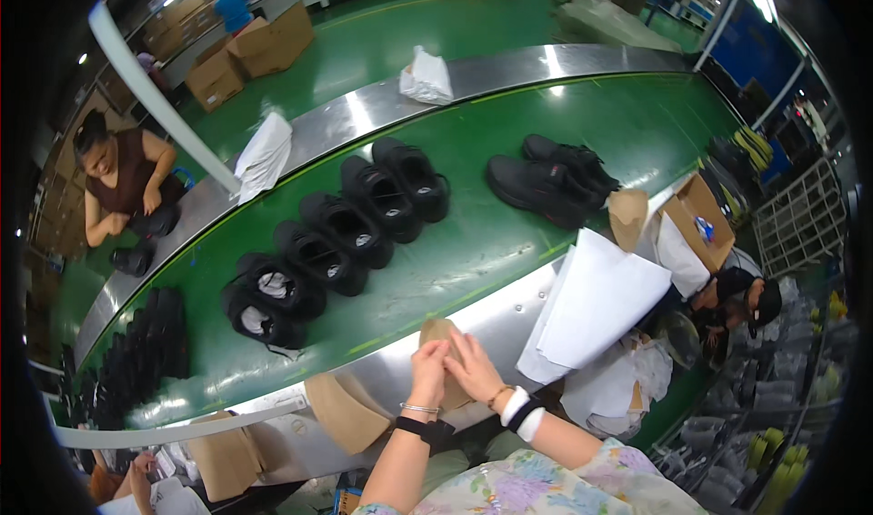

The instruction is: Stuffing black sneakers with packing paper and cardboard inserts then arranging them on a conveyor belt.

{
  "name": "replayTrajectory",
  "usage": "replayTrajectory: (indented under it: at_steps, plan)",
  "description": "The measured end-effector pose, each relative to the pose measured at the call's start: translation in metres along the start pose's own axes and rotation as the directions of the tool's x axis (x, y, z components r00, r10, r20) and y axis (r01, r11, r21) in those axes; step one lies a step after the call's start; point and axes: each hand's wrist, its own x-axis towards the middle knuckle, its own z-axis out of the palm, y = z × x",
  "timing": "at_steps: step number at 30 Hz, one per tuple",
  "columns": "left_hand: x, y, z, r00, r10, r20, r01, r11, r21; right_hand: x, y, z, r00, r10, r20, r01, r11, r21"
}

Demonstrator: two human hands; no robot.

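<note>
At the near edge of the green conveyor belt, my two hands are close together on a piece of brown paper or card point(436, 330). My left hand point(427, 376) is closed on its left side, fingers bent. My right hand point(473, 371) grips it from the right, with the fingers lying over it; part of the piece is hidden behind both hands. Another curved brown card piece point(344, 413) lies on the metal edge to the left. A stack of white paper sheets point(591, 301) rests on the right.
Black shoes point(347, 229) stand in a row on the green belt point(436, 279), and a black pair point(555, 180) sits farther right. Brown card point(223, 456) lies lower left. An open cardboard box point(698, 222) stands right. Co-workers are at the far left, lower left and right.
</note>
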Motion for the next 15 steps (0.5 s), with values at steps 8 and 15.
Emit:
replayTrajectory:
  at_steps: [8, 15]
  plan:
    - [-0.018, -0.027, -0.021, 0.924, 0.276, -0.264, -0.289, 0.957, -0.008, -0.01, -0.014, 0.012, 0.985, -0.003, 0.172, 0.009, 0.999, -0.034]
    - [-0.097, 0.049, -0.008, 0.72, 0.682, -0.132, -0.624, 0.718, 0.309, 0.002, 0.0, 0.002, 0.928, 0.361, 0.095, -0.366, 0.93, 0.042]
